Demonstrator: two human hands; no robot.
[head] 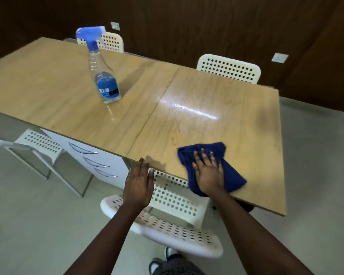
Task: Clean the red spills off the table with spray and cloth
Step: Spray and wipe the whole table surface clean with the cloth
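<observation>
A: On the near right corner of the wooden table [216, 92], that's where the action is. Two tabletop panels butted together, with the seam running diagonally from far centre to the near edge. There's a glossy streak of glare on the right panel.

B: Seating?

A: White perforated chairs. One [167, 213] is tucked under the near edge directly below the hands. Two more sit at the far side, one [229, 68] far right and one [110, 41] behind the sprayer head. A fourth [39, 142] is at the left, partly under the table. Beside it is a white drawer unit [91, 157] with three curved handles.

B: Spray?

A: The clear spray bottle [104, 76] has a blue trigger head and a blue label. It stands upright on the left panel, well apart from both hands, and nobody is touching it.

B: Cloth?

A: The dark blue cloth [229, 171] is bunched flat on the right panel, with its near end hanging just over the table edge.

B: Hands?

A: The right hand [208, 171] lies palm down on the cloth with fingers spread and straight, pressing it to the top. The left hand [139, 182] has its fingers straight and close together, tips touching the near table edge by the seam, and it holds nothing.

B: Red spills?

A: I can't make any out on the visible surface.
</observation>
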